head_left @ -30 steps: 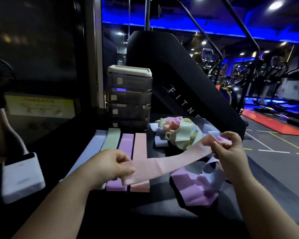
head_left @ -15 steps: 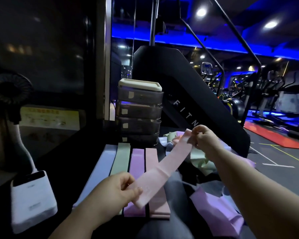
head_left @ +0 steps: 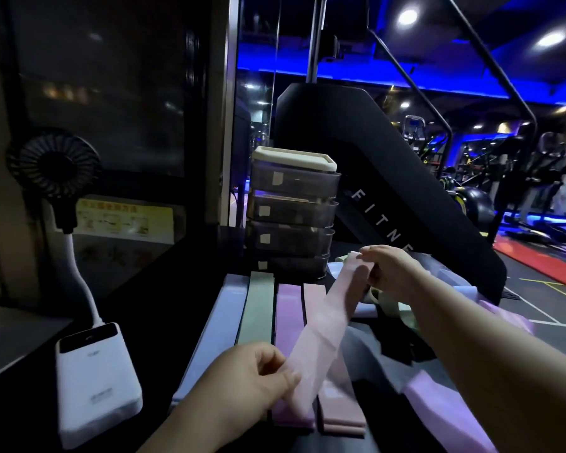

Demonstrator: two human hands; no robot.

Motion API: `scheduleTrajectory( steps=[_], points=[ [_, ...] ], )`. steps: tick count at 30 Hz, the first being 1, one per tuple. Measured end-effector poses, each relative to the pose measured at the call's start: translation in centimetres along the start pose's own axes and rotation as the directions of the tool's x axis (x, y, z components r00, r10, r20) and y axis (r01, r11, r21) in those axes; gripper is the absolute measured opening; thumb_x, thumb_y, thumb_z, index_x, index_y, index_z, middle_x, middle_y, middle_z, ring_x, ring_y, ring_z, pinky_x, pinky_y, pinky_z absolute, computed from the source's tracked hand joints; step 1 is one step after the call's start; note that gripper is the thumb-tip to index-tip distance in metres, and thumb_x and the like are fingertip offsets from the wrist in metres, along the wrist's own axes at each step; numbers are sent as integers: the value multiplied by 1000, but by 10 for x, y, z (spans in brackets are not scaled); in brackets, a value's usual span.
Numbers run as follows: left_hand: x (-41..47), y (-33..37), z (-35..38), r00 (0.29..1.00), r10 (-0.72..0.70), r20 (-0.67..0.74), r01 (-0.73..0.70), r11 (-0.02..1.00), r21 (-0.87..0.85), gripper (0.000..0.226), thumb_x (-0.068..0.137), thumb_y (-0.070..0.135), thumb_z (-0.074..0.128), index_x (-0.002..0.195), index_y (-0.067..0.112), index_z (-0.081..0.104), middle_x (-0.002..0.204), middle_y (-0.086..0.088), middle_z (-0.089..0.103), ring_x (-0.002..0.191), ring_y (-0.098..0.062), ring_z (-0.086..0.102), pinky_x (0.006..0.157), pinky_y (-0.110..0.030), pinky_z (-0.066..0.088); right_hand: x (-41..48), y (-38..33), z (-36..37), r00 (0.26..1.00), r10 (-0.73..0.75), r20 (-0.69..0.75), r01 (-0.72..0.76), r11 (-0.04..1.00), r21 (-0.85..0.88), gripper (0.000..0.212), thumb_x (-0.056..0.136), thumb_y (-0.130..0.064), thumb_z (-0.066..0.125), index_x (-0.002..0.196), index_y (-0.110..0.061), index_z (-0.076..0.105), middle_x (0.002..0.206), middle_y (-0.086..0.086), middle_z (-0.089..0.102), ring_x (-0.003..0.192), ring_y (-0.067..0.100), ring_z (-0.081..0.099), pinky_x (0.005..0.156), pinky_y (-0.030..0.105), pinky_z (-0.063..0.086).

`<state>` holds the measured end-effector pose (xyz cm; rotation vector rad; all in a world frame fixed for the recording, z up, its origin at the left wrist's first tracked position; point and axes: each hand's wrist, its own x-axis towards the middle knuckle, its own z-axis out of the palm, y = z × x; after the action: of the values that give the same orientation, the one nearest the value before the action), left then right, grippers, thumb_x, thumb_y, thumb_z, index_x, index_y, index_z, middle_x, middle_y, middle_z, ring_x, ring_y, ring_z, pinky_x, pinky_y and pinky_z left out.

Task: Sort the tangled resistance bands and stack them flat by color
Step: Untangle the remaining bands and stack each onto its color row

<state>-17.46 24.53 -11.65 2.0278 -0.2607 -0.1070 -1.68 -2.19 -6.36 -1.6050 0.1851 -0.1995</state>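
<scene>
I hold a pink resistance band (head_left: 327, 325) stretched lengthwise above the table. My left hand (head_left: 252, 374) pinches its near end and my right hand (head_left: 389, 273) pinches its far end. Beneath it lie flat bands side by side on the dark table: a blue band (head_left: 216, 328), a green band (head_left: 257, 308), a purple band (head_left: 286, 318) and a pink stack (head_left: 337, 407) partly hidden under the held band. A tangled pile of bands (head_left: 392, 308) lies behind my right arm, and a loose purple band (head_left: 438, 400) lies at the lower right.
A small drawer tower (head_left: 291, 217) stands at the far end of the flat bands. A white power bank with a clip fan (head_left: 92, 377) sits at the left. A large black fitness machine (head_left: 389, 197) rises behind the table, with gym floor to the right.
Both hands have swung the pink band from lying crosswise to running lengthwise over the pink stack. My right hand moved left and away; my left hand stayed near.
</scene>
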Motion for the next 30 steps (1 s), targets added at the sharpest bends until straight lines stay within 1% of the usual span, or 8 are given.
scheduleTrajectory(
  steps=[2,5,8,13,17,21,26,30],
  points=[
    [2,-2,2,1000,10,4,-10,1000,15,18,87,34,68,83,17,69,79,10,73,57,5,55,62,-12,44,4,3,-1,998,-49,38,52,995,-88,24,87,11,48,83,-11,56,67,9,43,53,14,42,44,20,39],
    [6,-4,1,1000,17,4,-17,1000,27,19,86,36,69,81,17,68,79,10,74,58,4,56,62,-14,44,13,9,-3,995,-95,6,95,980,-174,31,77,11,56,101,-9,59,72,13,49,54,19,44,47,25,39],
    [7,-3,0,1000,6,2,-6,1000,12,19,84,36,72,78,18,67,73,10,73,55,3,55,61,-18,44,19,13,-7,989,-142,36,145,981,-128,33,82,7,64,112,-7,61,81,18,57,63,24,49,52,28,41],
    [7,0,2,1000,-21,16,21,1000,-7,21,79,36,77,83,19,65,77,3,75,43,3,47,53,-17,36,26,16,-11,985,-169,34,172,974,-145,11,87,0,63,94,-2,71,66,10,55,54,18,39,51,28,31],
    [6,4,7,999,-23,30,23,1000,12,18,81,36,74,85,23,62,71,9,72,45,5,50,54,-14,37,31,16,-11,985,-172,23,174,973,-149,18,94,-8,57,87,5,67,58,9,49,51,17,32,51,28,23],
    [3,6,19,999,2,41,-5,997,79,13,84,38,69,80,27,62,61,17,64,55,4,55,61,-13,43,33,9,-4,986,-168,-18,158,954,-257,13,92,-11,61,86,-8,72,53,2,49,42,11,34,40,21,26],
    [2,9,31,1000,-1,19,-1,993,115,18,81,43,67,69,31,60,70,19,64,62,7,55,63,-10,44,36,7,9,988,-148,-39,135,964,-228,10,90,-1,62,93,-8,69,57,4,50,39,9,39,36,15,30],
    [4,9,35,1000,13,22,-15,994,111,17,83,43,68,77,28,61,71,15,66,61,6,54,63,-9,44,40,10,13,984,-165,-74,141,956,-259,17,86,-3,67,85,-19,62,66,5,58,52,12,51,47,21,45]
  ],
)
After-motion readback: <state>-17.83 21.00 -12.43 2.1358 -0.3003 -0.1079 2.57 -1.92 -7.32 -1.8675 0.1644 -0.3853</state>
